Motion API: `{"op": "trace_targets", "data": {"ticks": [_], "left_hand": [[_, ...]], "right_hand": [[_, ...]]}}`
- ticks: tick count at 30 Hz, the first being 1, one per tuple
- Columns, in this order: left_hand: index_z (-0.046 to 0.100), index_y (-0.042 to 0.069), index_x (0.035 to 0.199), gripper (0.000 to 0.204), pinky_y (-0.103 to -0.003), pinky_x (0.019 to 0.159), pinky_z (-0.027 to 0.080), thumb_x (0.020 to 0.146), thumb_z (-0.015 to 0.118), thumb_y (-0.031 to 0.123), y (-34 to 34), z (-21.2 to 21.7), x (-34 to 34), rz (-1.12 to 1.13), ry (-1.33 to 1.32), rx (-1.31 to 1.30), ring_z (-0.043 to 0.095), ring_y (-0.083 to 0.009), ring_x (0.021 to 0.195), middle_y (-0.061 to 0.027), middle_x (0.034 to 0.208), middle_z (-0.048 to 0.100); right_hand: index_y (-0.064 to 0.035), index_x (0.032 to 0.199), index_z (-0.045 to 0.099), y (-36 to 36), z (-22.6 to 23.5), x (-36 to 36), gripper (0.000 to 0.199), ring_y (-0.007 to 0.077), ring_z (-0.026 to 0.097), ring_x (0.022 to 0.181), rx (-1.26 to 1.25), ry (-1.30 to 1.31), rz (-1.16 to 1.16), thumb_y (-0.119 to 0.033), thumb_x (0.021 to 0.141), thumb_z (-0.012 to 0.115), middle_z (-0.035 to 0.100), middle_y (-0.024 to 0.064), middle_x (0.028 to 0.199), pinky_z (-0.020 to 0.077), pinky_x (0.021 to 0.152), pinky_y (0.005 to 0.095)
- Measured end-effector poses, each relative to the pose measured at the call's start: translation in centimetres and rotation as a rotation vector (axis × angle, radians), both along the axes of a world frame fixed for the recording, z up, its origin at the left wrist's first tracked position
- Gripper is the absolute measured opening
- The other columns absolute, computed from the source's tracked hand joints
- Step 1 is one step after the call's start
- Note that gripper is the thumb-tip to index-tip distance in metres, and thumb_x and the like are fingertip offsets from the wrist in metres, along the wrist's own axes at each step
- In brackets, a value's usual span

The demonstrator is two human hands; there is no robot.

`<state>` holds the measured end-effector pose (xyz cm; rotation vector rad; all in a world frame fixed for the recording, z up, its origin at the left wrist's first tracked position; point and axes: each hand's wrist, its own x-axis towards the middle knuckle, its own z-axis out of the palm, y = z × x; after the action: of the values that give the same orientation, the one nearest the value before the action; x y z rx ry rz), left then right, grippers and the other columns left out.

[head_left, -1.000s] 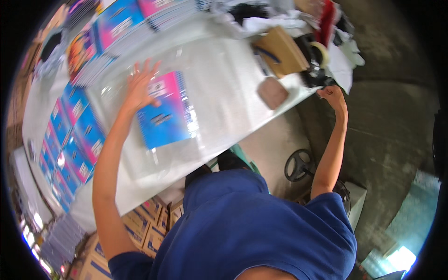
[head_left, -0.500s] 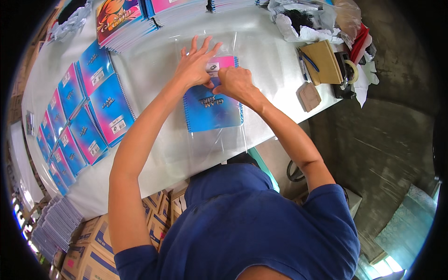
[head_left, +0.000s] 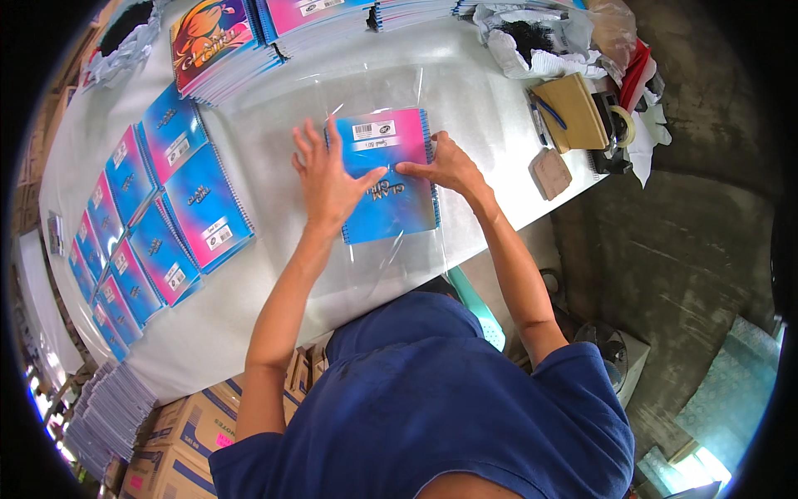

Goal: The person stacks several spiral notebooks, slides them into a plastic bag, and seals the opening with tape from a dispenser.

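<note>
A spiral-bound notebook (head_left: 391, 212) with a blue and pink cover lies flat before me inside or under clear plastic film (head_left: 366, 262); its white label strip is toward the far end. My left hand (head_left: 324, 183) lies over the notebook's left edge, fingers spread and slightly blurred, the thumb reaching onto the cover. At the opposite edge, by the spiral binding, is my right hand (head_left: 453, 170). Its thumb stretches across the cover almost to the left thumb, apart from its bent fingers. Neither hand lifts the notebook.
Rows of similar notebooks (head_left: 204, 200) cover the table's left side. Stacked notebooks (head_left: 216, 50) stand along the far edge. A tan pad (head_left: 572, 112), a pen, a tape dispenser (head_left: 617, 125) and a brown block (head_left: 550, 173) sit at the right. Cardboard boxes (head_left: 187, 428) are below left.
Both hands have come nearer to me along the notebook, uncovering its label. The left hand has turned more upright, and the right hand's thumb has spread from its bunched fingers.
</note>
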<state>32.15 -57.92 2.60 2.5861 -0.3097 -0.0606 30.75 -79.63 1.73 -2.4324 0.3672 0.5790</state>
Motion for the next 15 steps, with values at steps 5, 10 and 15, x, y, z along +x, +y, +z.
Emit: {"op": "trace_targets", "data": {"ticks": [5,10,15], "left_hand": [[0.022,0.000,0.145,0.107,-0.060,0.109,0.010,0.072,0.068,0.063,2.0,-5.7,0.2,0.212,0.096,-0.193,0.002,-0.0457,0.141,-0.0315,0.149,0.017],[0.037,-0.002,0.139,0.088,-0.054,0.111,0.013,0.078,0.068,0.053,3.9,-5.4,-0.2,0.031,0.320,-0.054,0.004,-0.0399,0.143,-0.0294,0.150,0.018],[0.042,0.002,0.137,0.084,-0.040,0.109,0.027,0.070,0.082,0.033,4.9,-1.3,-1.1,-0.040,0.612,-1.107,0.030,-0.0296,0.136,-0.0208,0.147,0.032]], "right_hand": [[0.0093,0.129,0.042,-1.0,-3.7,0.3,0.107,0.0393,0.057,0.108,0.217,-0.167,0.019,-0.061,0.058,0.080,0.057,0.0307,0.112,0.0474,0.092,0.0447],[-0.0029,0.142,0.030,0.2,-1.6,-1.5,0.111,0.0440,0.044,0.122,0.415,-0.262,-0.097,-0.051,0.058,0.085,0.047,0.0309,0.126,0.0360,0.103,0.0521],[-0.0056,0.142,0.028,1.3,3.5,-5.3,0.105,0.0346,0.054,0.110,0.863,-0.273,-0.294,-0.022,0.058,0.089,0.055,0.0209,0.117,0.0391,0.100,0.0492]]}}
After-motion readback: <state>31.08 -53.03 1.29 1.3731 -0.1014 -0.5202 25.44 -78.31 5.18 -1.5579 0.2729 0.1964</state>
